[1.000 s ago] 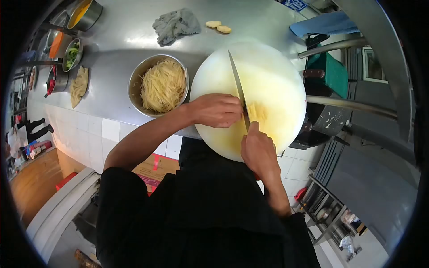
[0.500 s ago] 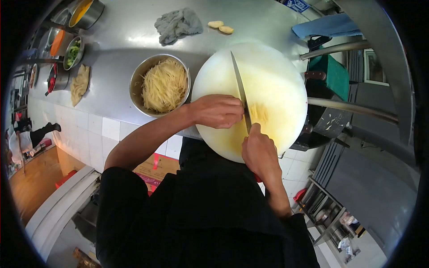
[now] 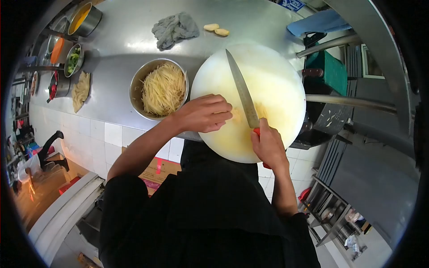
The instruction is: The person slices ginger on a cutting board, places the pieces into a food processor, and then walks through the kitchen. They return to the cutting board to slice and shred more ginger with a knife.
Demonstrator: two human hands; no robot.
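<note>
My right hand (image 3: 270,144) is wrapped round the red handle of a long kitchen knife (image 3: 241,87). Its blade lies slanted over a round white cutting board (image 3: 214,76), with the tip toward the far side. Pale yellow shreds (image 3: 261,109), apparently potato, lie on the board beside the blade. Left of the knife, my left hand (image 3: 208,113) rests at the board's edge with its fingers curled closed. A little yellow shows by its fingertips, but what they hold, if anything, is hidden. A steel bowl (image 3: 133,91) full of pale yellow shreds (image 3: 163,89) stands left of the board.
Behind the board lie two peeled pale pieces (image 3: 216,30) and a crumpled grey cloth (image 3: 174,30). Farther left are a beige cloth (image 3: 81,92), a bowl of chopped greens (image 3: 73,61) and a steel pot (image 3: 92,21). Metal rails (image 3: 351,103) border the board's right side.
My left hand has drawn back leftward from the blade. The knife has turned so more of its flat side shows, and my right hand has shifted slightly right and nearer me.
</note>
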